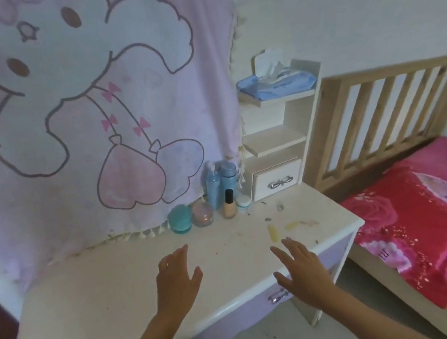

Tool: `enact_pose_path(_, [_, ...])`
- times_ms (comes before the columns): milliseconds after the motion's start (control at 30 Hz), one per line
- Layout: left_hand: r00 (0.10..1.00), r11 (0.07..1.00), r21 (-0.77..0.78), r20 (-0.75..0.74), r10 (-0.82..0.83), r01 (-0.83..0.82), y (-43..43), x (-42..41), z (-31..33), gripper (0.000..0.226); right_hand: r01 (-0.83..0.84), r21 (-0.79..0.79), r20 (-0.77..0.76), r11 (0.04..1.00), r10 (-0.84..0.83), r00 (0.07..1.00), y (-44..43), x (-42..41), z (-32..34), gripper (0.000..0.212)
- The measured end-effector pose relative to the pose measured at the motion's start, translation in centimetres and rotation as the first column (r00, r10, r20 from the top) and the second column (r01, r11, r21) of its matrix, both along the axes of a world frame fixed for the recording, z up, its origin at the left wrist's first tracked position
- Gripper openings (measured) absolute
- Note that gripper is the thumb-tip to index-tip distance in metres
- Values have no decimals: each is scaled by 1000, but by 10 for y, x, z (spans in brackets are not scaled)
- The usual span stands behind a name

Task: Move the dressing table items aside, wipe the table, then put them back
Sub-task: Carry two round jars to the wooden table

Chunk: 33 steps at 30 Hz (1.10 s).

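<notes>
Items: a teal jar [179, 219], a pink jar [202, 214], a foundation bottle [229, 204], a small white jar [243, 203] and two blue bottles [214, 190] stand bunched at the back of the dressing table [110, 279], against the fringe of the hanging blanket [72, 112] and just beside the little drawer [276, 180].
Left hand [176, 279]: over the table's middle, fingers straight and relaxed, holding nothing.
Right hand [302, 269]: over the front edge, fingers spread wide, also empty.
Step in hand: as I read it, the clearing-aside has not begun. Both hands are well short of the cluster.
Doing it well: lift the tall, narrow foundation bottle and the blue bottles singly and upright, since they look tippy; the squat jars can go one per hand. Set everything on the bare left stretch, away from the yellow smears [272, 231].
Nearby: a pack of wipes [276, 86] lies on the top shelf — a likely cloth for the wiping.
</notes>
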<state>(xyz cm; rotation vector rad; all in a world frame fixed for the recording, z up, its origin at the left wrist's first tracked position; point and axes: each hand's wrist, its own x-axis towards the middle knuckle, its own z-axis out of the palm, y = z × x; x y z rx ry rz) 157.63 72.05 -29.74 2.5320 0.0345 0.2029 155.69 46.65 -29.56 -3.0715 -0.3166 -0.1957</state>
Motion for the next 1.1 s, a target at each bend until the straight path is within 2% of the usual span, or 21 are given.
enact_pose_path(100, [997,998,24,-59,55,-54,6,4,-19,57,-80,-4,-98,997,79,992,9,20,-19,47])
enact_pose_path(267, [985,988,51,-85,148,-144,23,42,-33,57,-144,48,-153,988,149,977,39,70,-33,49])
enact_pose_path(400, [983,986,60,-83,163,-159,29,93,-45,57,-160,5,-167,987,158,973,62,124,-30,49])
enact_pose_path(533, [996,993,94,-24,81,-78,28,139,-61,54,-180,23,-211,983,181,961,80,172,-35,47])
enact_pose_path(667, [998,987,162,-56,2,8,23,181,-69,84,-163,135,-240,977,192,952,95,209,-38,54])
enact_pose_path(733, [997,984,171,-58,-41,50,21,200,-74,92,-165,113,-251,980,189,949,101,221,-48,57])
enact_pose_path(800, [995,976,200,-59,-78,88,17,214,-76,94,-155,129,-221,979,181,958,108,227,-53,61])
enact_pose_path(867, [993,964,238,-60,-105,117,14,226,-77,90,-155,150,-235,976,188,954,115,236,-57,75])
enact_pose_path(967, [991,949,286,-60,-120,132,12,237,-81,84,-154,161,-133,975,176,975,118,253,-66,86])
enact_pose_path(1033, [992,951,282,-56,-115,126,13,241,-86,89,-153,225,-193,962,198,961,123,260,-55,76])
enact_pose_path(1100, [995,955,277,-45,-95,103,15,245,-91,91,-166,179,-230,970,205,951,125,265,-59,61])
